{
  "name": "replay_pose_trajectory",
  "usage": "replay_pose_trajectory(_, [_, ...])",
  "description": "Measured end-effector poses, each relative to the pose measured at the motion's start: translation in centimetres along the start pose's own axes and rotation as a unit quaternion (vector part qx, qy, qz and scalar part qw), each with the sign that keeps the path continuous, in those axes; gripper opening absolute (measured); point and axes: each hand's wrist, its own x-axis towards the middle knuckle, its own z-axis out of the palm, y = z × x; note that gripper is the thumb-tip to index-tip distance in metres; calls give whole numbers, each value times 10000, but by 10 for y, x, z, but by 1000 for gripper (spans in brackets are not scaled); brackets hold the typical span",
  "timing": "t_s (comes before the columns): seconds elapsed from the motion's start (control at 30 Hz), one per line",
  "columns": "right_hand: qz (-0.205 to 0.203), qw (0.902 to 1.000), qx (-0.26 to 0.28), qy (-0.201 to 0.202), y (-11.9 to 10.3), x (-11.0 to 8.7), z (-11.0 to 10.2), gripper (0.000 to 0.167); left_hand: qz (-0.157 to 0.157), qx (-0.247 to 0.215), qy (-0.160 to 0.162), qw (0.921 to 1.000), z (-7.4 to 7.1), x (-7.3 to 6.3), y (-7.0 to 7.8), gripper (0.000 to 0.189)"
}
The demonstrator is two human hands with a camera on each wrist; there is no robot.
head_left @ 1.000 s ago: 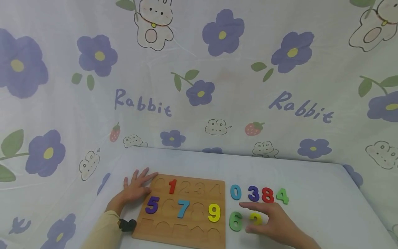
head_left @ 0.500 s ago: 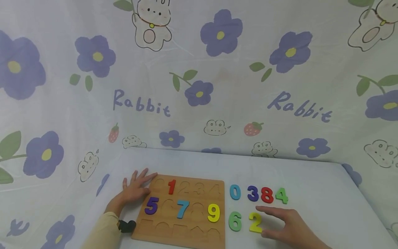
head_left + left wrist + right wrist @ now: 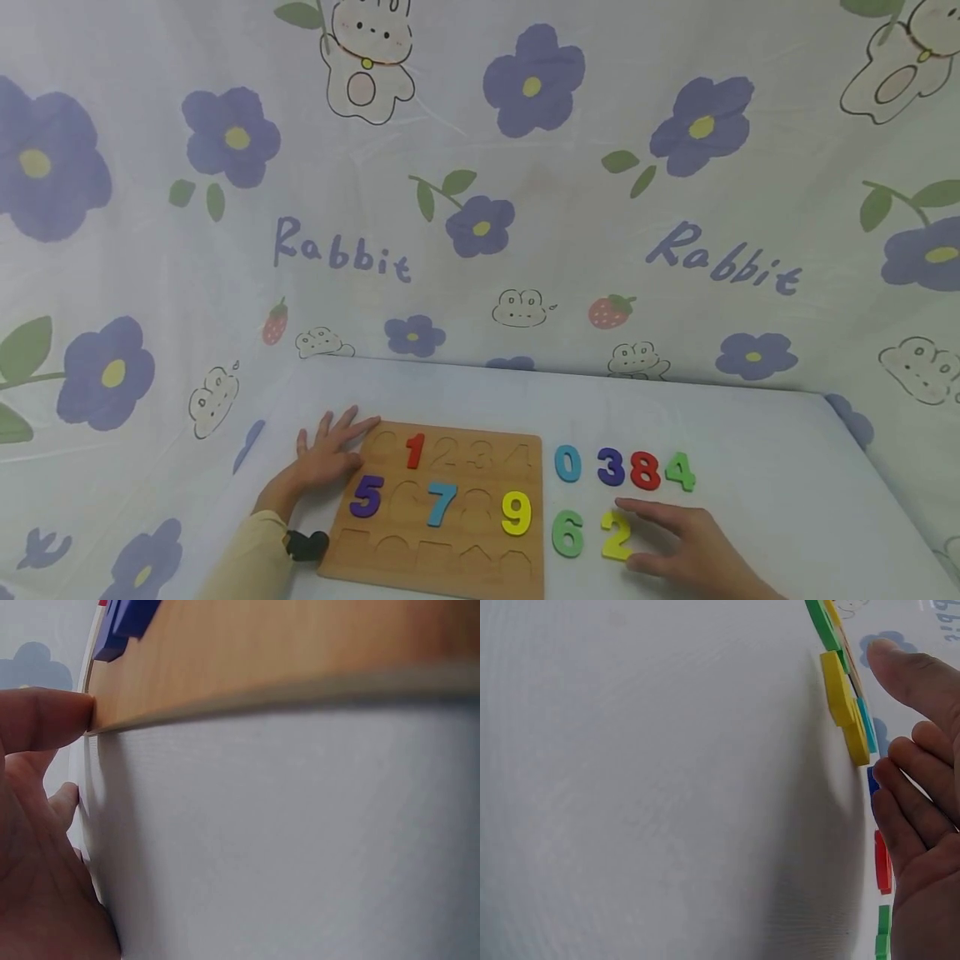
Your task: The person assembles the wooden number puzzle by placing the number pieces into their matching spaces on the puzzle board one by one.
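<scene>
My left hand (image 3: pixel 324 460) rests at the left edge of a wooden number puzzle board (image 3: pixel 483 481), fingers spread; in the left wrist view its thumb (image 3: pixel 52 718) touches the board's edge. The red 1 (image 3: pixel 416 451), purple 5 (image 3: pixel 367 500), light-blue 7 (image 3: pixel 442 502) and yellow 9 (image 3: pixel 527 517) are on the board. To its right, my right hand (image 3: pixel 686 542) hovers with thumb and index finger apart beside the yellow 2 (image 3: pixel 615 554). The thumb tip is close to the 2's lower right corner; whether they touch, I cannot tell.
Right of the board lie a blue 0 (image 3: pixel 558 463), a purple 3 (image 3: pixel 618 468), a red 8 (image 3: pixel 645 470) and a green 4 (image 3: pixel 684 477) in a row. A green 6 (image 3: pixel 558 534) lies left of the 2. A rabbit-print curtain (image 3: pixel 555 183) hangs behind the white table (image 3: pixel 787 475).
Compared with a second ago, my right hand has moved rightward off the yellow 2, which it partly covered. Over the last half second it has barely shifted. My left hand stays put.
</scene>
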Motion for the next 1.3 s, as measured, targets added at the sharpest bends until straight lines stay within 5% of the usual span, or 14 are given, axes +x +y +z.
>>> replay_pose_trajectory(0.27, [55,9998,7,169,11,5,11,68,201,-14,201,9996,4,0,-5,70])
replay_pose_trajectory(0.5, [274,9992,29,289,9,5,17,63,-32,244,5,9997,1,1,0,71])
replay_pose_trajectory(0.87, [52,9992,-305,247,7,3,18,62,-91,225,-24,9997,0,0,3,70])
replay_pose_trajectory(1.3, [409,9982,-177,409,6,7,13,57,-101,222,-34,9997,-1,2,1,70])
